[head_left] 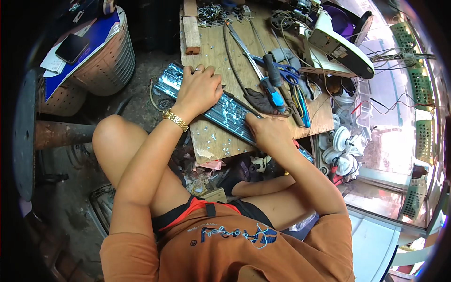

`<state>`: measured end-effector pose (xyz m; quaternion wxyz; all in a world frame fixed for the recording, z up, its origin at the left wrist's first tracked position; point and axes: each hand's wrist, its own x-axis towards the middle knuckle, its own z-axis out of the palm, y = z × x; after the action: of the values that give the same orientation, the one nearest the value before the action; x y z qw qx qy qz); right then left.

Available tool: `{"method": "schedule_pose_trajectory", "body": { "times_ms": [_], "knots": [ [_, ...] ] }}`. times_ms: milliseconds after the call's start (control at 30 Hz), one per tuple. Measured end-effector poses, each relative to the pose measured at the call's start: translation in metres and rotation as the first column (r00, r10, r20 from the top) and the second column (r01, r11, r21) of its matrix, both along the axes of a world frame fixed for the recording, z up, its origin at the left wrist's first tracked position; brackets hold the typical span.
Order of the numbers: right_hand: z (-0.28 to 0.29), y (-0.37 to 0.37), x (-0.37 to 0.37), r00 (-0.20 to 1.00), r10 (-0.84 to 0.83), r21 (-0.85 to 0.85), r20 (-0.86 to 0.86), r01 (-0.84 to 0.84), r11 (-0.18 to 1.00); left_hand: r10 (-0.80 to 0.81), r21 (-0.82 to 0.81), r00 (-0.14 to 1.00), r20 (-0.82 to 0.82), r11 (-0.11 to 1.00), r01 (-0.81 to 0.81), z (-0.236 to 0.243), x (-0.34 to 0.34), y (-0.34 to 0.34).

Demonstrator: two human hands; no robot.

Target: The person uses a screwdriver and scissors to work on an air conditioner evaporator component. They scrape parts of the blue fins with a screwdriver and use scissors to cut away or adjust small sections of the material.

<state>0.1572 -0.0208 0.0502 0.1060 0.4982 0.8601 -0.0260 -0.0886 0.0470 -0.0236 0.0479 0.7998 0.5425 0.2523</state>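
Note:
A long, dark, ridged panel [230, 114] lies slantwise over the near-left corner of the wooden worktop, littered with small pale shavings. My left hand [199, 89], with a gold watch [175, 120] at its wrist, is clamped over the panel's left part, fingers curled past its far edge. Closed and resting on the panel's right part is my right hand [271, 136]. A bit of red shows beside its heel; what its fingers hold is hidden. Just beyond the panel are a dark cloth-like piece [260, 101] and a blue-handled screwdriver [275, 97].
Blue-handled scissors [287, 74] and other tools lie on the worktop [211, 56]. A pale machine housing [340, 49] with loose wires stands at the far right. White spools [345, 141] sit right of the table. At left, a phone [72, 48] lies on a basket [105, 61].

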Motion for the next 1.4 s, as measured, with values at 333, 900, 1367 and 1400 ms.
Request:
{"method": "schedule_pose_trajectory", "body": {
  "times_ms": [333, 900, 1367, 1400],
  "knots": [
    [-0.010, 0.021, -0.030, 0.995, 0.028, 0.052, -0.096, -0.023, 0.998, -0.009, 0.063, 1.000, -0.001, 0.998, 0.009, -0.003, 0.002, 0.000],
    [0.019, 0.021, -0.021, 0.977, -0.080, 0.023, -0.197, 0.087, 0.996, -0.004, 0.052, 1.000, -0.009, 0.999, 0.005, 0.000, 0.006, -0.003],
    [-0.015, 0.017, -0.046, 0.990, 0.034, 0.031, -0.136, -0.030, 0.999, -0.006, 0.032, 1.000, 0.010, 0.999, 0.006, -0.003, 0.000, -0.004],
    [-0.010, 0.016, -0.045, 0.991, 0.030, 0.022, -0.128, -0.027, 0.999, -0.005, 0.025, 1.000, 0.009, 1.000, 0.005, -0.003, 0.000, -0.003]
  ]
}}
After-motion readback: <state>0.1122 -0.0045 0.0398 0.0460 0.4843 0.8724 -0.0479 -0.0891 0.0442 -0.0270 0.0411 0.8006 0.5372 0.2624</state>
